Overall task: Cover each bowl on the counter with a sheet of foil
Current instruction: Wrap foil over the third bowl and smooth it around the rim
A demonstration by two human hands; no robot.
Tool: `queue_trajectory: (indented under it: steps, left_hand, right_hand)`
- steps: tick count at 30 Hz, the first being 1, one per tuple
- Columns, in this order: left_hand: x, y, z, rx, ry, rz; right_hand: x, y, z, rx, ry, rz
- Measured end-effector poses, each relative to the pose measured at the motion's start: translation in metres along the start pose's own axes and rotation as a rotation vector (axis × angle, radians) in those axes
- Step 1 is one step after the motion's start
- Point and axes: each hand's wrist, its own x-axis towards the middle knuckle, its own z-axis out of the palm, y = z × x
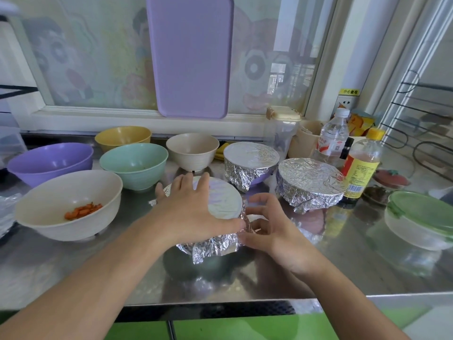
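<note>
A small yellow warning sticker (pixel 350 92) on the wall beside the window frame carried Chinese characters, apparently 小心触电. The water bottle (pixel 333 136) bore a red-and-white label with a printed code square; its lettering was too small to read. The yellow label of the sauce bottle (pixel 362 165) showed fine print and a barcode, also illegible.

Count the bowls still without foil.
5: purple bowl far left, cream bowl with carrot near left, yellow bowl at back, green bowl middle, beige bowl behind the hands.
</note>
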Motion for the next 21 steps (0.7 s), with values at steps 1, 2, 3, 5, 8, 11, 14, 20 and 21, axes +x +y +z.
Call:
queue_trajectory:
  steps: [1, 2, 3, 5, 8, 11, 14, 20, 21]
  left_hand:
    - [0.0, 0.0, 0.0, 0.005, -0.004, 0.002]
    - [0.0, 0.0, 0.0, 0.01, -0.005, 0.005]
    - [0.0, 0.0, 0.0, 0.014, -0.005, 0.007]
    - [0.001, -0.001, 0.001, 0.026, -0.005, 0.008]
    - [0.001, -0.001, 0.002, 0.037, -0.011, 0.009]
    - [0.001, -0.001, 0.002, 0.044, -0.007, 0.018]
    - [0.002, -0.002, 0.003, 0.045, 0.002, 0.024]
    - [0.004, -0.003, 0.006, 0.047, 0.026, 0.022]
    - [0.004, -0.003, 0.006, 0.048, 0.028, 0.023]
  right_hand:
    - [-0.002, 0.0, 0.0, -0.052, -0.01, -0.019]
    - [-0.004, 0.0, 0.001, -0.129, -0.002, -0.036]
    - [-0.005, 0.001, 0.002, -0.233, 0.029, -0.054]
    - [-0.005, 0.002, 0.004, -0.459, 0.128, -0.108]
    - [-0.008, -0.001, 0.009, -0.645, 0.216, -0.254]
    - [-0.008, 0.003, 0.015, -0.803, 0.28, -0.344]
    - [-0.005, 0.005, 0.016, -0.874, 0.338, -0.352]
    - [-0.002, 0.004, 0.019, -0.862, 0.34, -0.253]
    - [-0.003, 0.003, 0.017, -0.85, 0.334, -0.21]
